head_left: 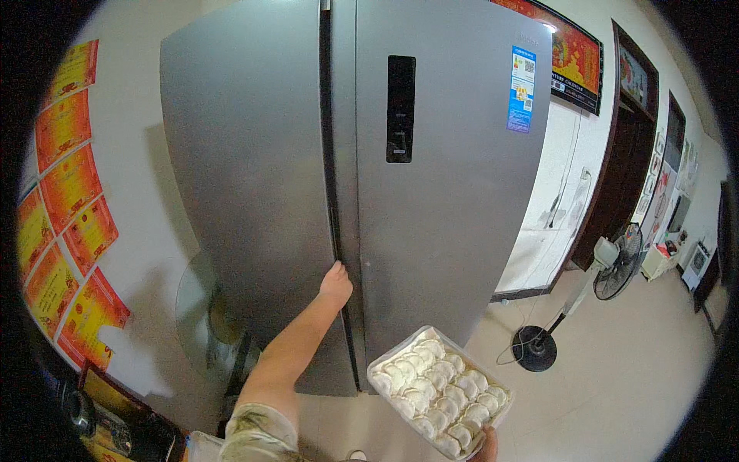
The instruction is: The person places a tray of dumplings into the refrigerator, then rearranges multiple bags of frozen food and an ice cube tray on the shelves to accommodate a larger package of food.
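1. Left hand [336,282]: fingers curled into the vertical seam between the two doors of the tall brushed-steel side-by-side refrigerator [254,154], pressed around the edge of the left door; the arm reaches up from the lower edge of the view.
2. Right hand [488,446]: only a sliver shows at the bottom edge, under the near corner of the clear plastic tray of pale raw dumplings [439,390]; it bears the tray from below, but how the fingers close cannot be told.
3. Tray: held level, near the right door's lower part, apart from it, filled in close rows.
4. Progress, as judged: both doors appear shut, so the tray is carried to the appliance and the door gripped; opening and stowing remain.
5. Surroundings: a black standing fan [616,266] on the pale tiled floor [616,369] to the right; red-and-yellow posters [65,223] on the left wall.
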A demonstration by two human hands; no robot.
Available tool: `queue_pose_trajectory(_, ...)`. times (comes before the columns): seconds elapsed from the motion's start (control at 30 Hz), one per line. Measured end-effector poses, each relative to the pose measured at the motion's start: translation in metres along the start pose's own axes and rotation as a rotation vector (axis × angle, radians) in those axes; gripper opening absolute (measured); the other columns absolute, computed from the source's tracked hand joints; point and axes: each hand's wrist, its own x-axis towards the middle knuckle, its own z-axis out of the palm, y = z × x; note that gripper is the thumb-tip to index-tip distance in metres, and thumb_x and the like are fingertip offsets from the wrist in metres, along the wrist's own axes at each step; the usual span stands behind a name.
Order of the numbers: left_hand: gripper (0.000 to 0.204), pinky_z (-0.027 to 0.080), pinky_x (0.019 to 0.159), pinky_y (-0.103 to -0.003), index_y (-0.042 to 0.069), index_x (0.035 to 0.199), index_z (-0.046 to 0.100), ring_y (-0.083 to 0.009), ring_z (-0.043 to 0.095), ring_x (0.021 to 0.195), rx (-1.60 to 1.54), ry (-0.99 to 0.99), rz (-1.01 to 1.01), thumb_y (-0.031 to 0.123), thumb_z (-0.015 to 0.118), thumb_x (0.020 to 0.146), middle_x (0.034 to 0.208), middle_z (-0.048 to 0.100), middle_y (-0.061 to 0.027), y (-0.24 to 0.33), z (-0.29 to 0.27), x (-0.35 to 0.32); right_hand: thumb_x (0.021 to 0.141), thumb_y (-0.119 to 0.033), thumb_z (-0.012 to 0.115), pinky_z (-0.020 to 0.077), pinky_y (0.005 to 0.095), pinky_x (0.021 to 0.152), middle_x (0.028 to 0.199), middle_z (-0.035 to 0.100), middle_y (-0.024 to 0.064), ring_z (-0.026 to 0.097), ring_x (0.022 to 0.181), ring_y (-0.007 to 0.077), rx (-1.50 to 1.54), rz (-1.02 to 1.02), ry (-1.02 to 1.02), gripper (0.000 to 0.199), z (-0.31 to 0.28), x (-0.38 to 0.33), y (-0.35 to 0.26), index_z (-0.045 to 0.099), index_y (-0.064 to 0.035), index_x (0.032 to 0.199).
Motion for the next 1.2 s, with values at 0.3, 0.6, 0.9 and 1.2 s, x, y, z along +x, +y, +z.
queue_pose_trajectory(0.3, 0.018, 0.026, 0.102, -0.046, 0.006, 0.089, 0.064, -0.0270, 0.049, 0.106, -0.494, 0.162, 0.078, 0.013, 0.058, 0.074, 0.100, 0.058, -0.0079, 0.010, -0.043, -0.170, 0.081, -0.027, 0.050, 0.0463, 0.0448, 0.090, 0.120, 0.053, 0.0154, 0.055, 0.106, 0.0322, 0.103, 0.130, -0.043, 0.055, 0.000, 0.034, -0.030, 0.039, -0.0015, 0.129)
queue_pose_trajectory(0.6, 0.061, 0.026, 0.103, -0.044, 0.001, 0.132, 0.032, -0.0317, 0.036, 0.121, -0.915, 0.857, -1.068, 0.019, 0.063, 0.082, 0.133, 0.033, -0.0178, 0.008, -0.057, -0.291, 0.078, -0.021, 0.052, 0.0473, 0.0465, 0.091, 0.117, 0.054, 0.0192, 0.057, 0.103, 0.0343, 0.050, 0.350, -0.168, 0.056, -0.033, 0.098, -0.053, 0.040, 0.0041, 0.126)
queue_pose_trajectory(0.9, 0.081, 0.020, 0.107, -0.040, 0.011, 0.145, 0.011, -0.0288, 0.024, 0.132, -1.533, 1.033, -1.429, 0.036, 0.061, 0.085, 0.146, 0.019, -0.0147, -0.060, -0.008, -0.318, 0.077, -0.022, 0.054, 0.0445, 0.0461, 0.094, 0.123, 0.051, 0.0181, 0.053, 0.108, 0.0348, -0.011, 0.484, -0.244, 0.062, -0.011, 0.113, -0.089, 0.036, 0.0015, 0.131)
queue_pose_trajectory(1.2, 0.076, 0.017, 0.108, -0.039, 0.012, 0.144, 0.019, -0.0255, 0.019, 0.136, -1.666, 1.020, -1.589, 0.054, 0.048, 0.087, 0.146, 0.023, -0.0113, -0.103, 0.043, -0.352, 0.076, -0.022, 0.054, 0.0461, 0.0454, 0.092, 0.121, 0.052, 0.0169, 0.054, 0.107, 0.0340, -0.145, 0.501, -0.200, 0.061, 0.033, 0.118, -0.073, 0.038, 0.0011, 0.130)
